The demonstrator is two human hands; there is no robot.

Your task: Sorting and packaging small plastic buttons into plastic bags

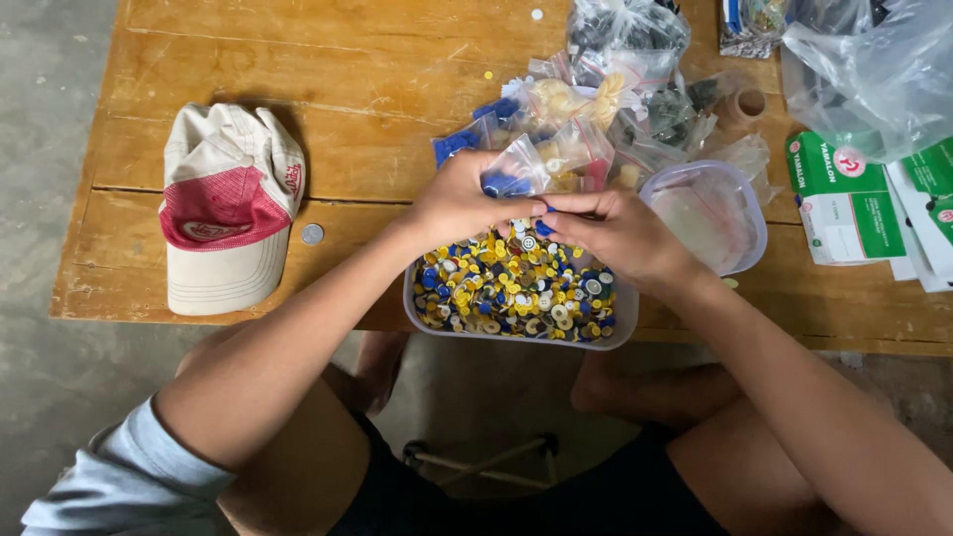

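Observation:
My left hand (459, 199) grips a small clear zip bag (516, 171) with blue buttons inside, held just above a clear plastic tub (427, 323). The tub is full of yellow, blue and white buttons (516, 293) and sits at the near edge of a wooden table (328, 89). My right hand (615, 233) meets the left at the bag's mouth, its fingertips pinching a blue button (543, 228). Both hands hover over the tub's far side.
A beige and red cap (226, 208) lies on the left of the table with a coin (313, 234) beside it. Several small bags of buttons (606, 109) are piled behind the tub. A clear lid (710, 213), green-white packets (844, 199) and large plastic bags (874, 69) lie right.

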